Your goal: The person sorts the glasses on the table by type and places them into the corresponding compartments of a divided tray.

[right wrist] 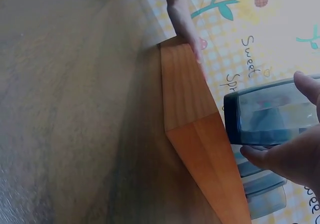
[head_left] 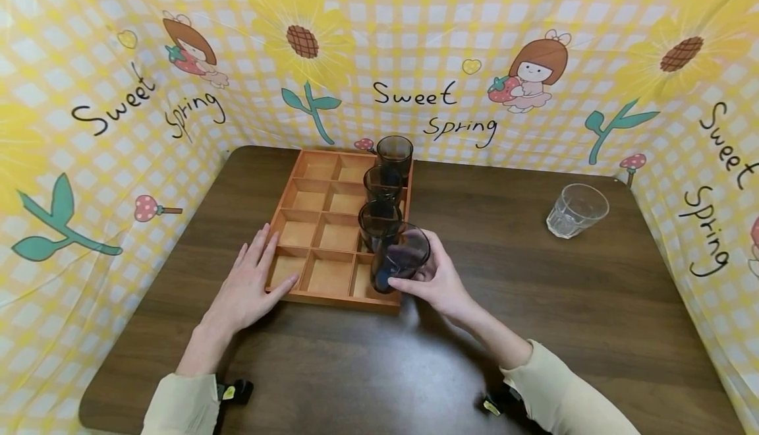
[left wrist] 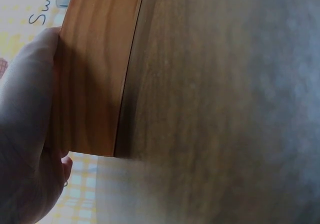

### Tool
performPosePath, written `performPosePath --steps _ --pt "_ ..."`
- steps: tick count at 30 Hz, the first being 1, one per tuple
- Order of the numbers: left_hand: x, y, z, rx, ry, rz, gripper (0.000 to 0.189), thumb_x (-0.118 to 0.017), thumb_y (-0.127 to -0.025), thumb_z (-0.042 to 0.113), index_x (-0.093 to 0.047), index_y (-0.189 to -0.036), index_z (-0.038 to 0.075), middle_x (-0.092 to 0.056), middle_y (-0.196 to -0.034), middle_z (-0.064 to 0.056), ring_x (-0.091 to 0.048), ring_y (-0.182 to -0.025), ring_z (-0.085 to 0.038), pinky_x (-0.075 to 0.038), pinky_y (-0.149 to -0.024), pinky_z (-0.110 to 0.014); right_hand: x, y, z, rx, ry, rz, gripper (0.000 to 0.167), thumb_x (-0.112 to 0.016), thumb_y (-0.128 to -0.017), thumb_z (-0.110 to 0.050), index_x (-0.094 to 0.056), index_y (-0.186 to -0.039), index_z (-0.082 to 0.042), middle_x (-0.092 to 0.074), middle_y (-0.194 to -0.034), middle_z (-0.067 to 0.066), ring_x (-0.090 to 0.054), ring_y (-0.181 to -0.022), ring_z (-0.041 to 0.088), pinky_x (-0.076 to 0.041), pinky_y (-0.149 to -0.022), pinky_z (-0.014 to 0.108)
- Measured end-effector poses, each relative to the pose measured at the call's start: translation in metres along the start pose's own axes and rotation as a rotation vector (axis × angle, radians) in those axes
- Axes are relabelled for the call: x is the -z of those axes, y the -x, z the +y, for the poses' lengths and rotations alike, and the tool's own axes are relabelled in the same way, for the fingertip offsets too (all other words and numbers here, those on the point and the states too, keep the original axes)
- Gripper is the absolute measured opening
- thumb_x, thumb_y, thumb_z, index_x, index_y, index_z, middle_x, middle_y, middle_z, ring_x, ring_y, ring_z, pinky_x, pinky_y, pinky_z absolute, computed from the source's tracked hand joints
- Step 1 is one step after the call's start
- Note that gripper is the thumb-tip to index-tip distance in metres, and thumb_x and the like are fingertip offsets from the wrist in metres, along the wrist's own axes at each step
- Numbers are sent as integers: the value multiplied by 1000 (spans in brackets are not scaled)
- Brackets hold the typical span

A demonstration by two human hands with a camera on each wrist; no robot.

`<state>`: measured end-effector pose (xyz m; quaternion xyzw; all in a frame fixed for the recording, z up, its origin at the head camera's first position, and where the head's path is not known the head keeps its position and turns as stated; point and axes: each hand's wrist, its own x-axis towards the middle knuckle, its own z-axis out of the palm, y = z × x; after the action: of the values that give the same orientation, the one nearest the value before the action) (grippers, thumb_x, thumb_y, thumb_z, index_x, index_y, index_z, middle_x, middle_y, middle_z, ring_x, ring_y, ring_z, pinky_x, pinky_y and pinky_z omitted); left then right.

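Observation:
A wooden compartment tray (head_left: 329,275) lies on the table, left of centre. My left hand (head_left: 244,293) rests at its front left corner, fingers stretched along the left side and thumb over the front edge. In the left wrist view that thumb lies along the rim (left wrist: 95,74). My right hand (head_left: 441,282) grips a dark tinted glass (head_left: 403,250) between thumb and fingers, slightly tilted above the front right compartment. The right wrist view shows the glass's thick base (right wrist: 231,119) close above the rim. Three similar dark glasses (head_left: 394,151) stand behind it in the right-hand column.
A clear glass (head_left: 576,211) stands on the dark wooden table (head_left: 504,224) at the back right. Yellow checked cloth (head_left: 427,46) with printed flowers and figures walls in the back and both sides. The tray's far end reaches close to the back cloth.

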<state>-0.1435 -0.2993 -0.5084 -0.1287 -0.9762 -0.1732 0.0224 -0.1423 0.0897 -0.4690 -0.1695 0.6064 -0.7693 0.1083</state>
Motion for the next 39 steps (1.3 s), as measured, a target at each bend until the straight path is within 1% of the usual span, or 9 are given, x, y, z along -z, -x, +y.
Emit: performPosePath --steps 2,9,12,16,19,24,30,33,39 --pt "0 0 0 -2 -1 3 100 -65 -107 56 -17 -176 2 -12 -185 -24 -17 -171 -45 -16 -139 -64 -3 0 2 25 28 -13 86 -82 -86 16 -35 -157 5 -55 -153 41 -72 -129 15 -60 -107 25" --pt "1 0 0 10 -3 -10 100 -63 -107 58 -15 -177 4 -10 -185 -23 -16 -172 -45 -16 -138 -65 -9 -1 10 84 153 -43 85 -86 -83 16 -41 -155 4 -61 -149 35 -66 -136 46 -60 -107 26" --pt "1 0 0 17 -1 -20 101 -62 -107 59 -14 -177 5 -9 -186 -22 -14 -173 -43 -16 -139 -65 -10 -1 12 103 243 -30 84 -89 -82 12 -46 -153 1 -66 -147 29 -66 -136 45 -57 -113 27" --pt "1 1 0 16 3 -18 101 -63 -107 58 -15 -177 4 -10 -185 -23 -13 -173 -42 -15 -139 -65 -10 1 13 92 413 10 84 -96 -80 0 -53 -151 -7 -72 -141 18 -69 -134 34 -53 -118 30" --pt "1 1 0 13 5 -15 100 -63 -107 58 -15 -177 4 -10 -185 -23 -14 -173 -42 -15 -139 -64 -12 2 13 108 556 47 86 -102 -76 -9 -57 -149 -11 -73 -141 12 -68 -135 29 -51 -121 41" --pt "1 1 0 13 6 -14 100 -63 -107 58 -16 -177 4 -9 -186 -22 -14 -172 -43 -13 -140 -61 -14 3 13 204 739 85 85 -106 -70 -17 -63 -144 -8 -59 -152 13 -51 -147 34 -44 -124 62" --pt "1 0 0 15 7 -16 100 -63 -107 59 -15 -177 4 -8 -186 -21 -15 -172 -43 -14 -140 -62 -16 5 17 287 855 115 82 -108 -67 -22 -67 -137 -10 -50 -161 16 -37 -159 42 -36 -128 71" --pt "1 0 0 15 9 -15 100 -63 -107 59 -15 -177 5 -8 -186 -21 -14 -172 -43 -14 -140 -63 -16 5 21 334 903 126 81 -108 -66 -24 -68 -135 -10 -42 -170 20 -26 -166 47 -25 -131 76" --pt "2 0 0 17 13 -14 100 -63 -107 59 -15 -177 5 -9 -186 -22 -15 -172 -43 -16 -139 -65 -17 5 23 373 953 131 81 -108 -67 -28 -69 -136 -9 -26 -182 21 -12 -172 46 -8 -134 79"
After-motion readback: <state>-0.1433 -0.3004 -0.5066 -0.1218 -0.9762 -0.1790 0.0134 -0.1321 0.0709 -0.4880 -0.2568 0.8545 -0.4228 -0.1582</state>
